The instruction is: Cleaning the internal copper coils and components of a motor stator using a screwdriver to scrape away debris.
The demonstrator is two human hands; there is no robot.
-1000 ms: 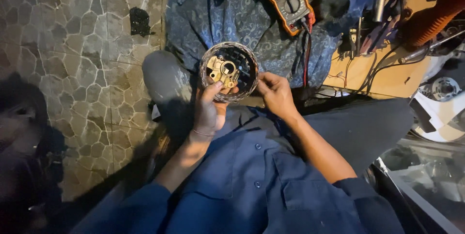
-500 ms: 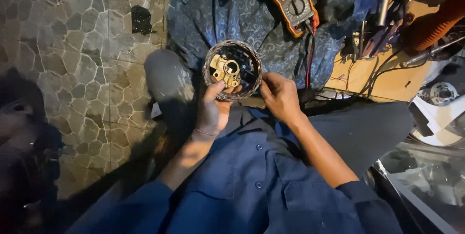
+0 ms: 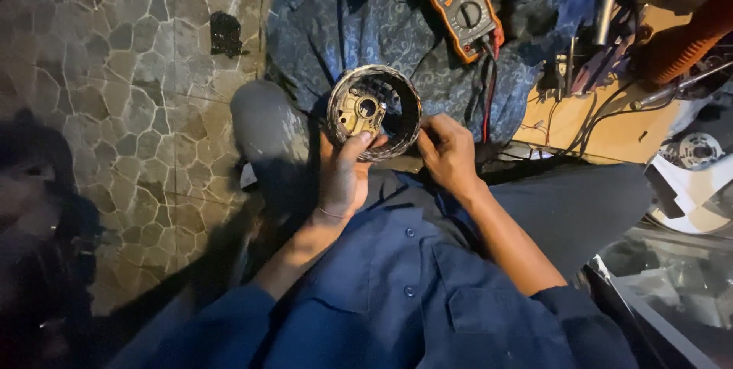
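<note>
Metal, round and hollow, the motor housing sits held up over the person's lap, with a brassy plate inside at its nine o'clock. The left hand grips its rim from six o'clock, thumb pressed on the edge. The right hand pinches the rim at four o'clock, fingers closed together. An orange multimeter lies on patterned blue cloth at one o'clock.

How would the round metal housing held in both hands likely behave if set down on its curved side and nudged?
The round metal housing would probably roll, since its wall is circular. It looks stiff and fairly heavy, being metal with a brass-coloured plate inside. The left hand and right hand both steady it.
</note>
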